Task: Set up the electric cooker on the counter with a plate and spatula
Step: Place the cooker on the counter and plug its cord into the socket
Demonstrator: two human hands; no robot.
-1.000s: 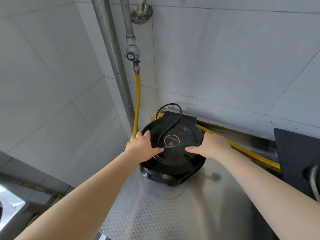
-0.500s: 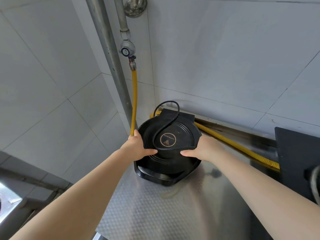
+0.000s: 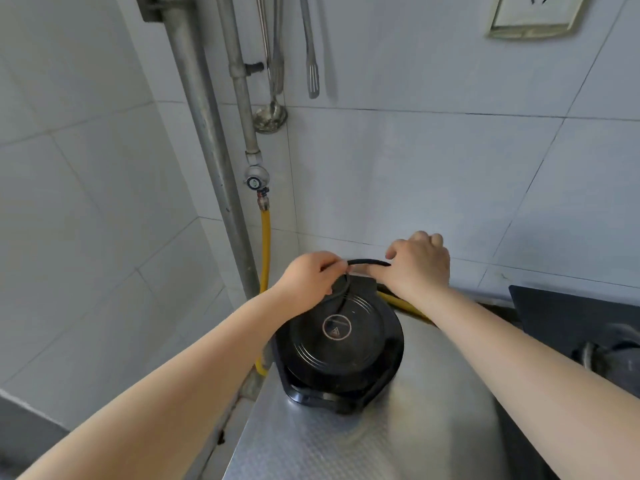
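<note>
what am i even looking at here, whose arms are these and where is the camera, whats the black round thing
There is no machine here. The two bare arms belong to a person, and the one picture comes from a wide-angle camera worn on that person's head, looking forward and down, so the arms reach away from you and the straight lines bend.

The black round thing is an electric cooker standing on a metal counter in a tiled corner. Its black power cord is lifted above the back of the cooker: the left hand pinches one part and the right hand has a grip on another.

A yellow hose runs down from a valve on the wall pipes. A ladle and a slotted spatula hang on the wall above. No plate is in view.
</note>
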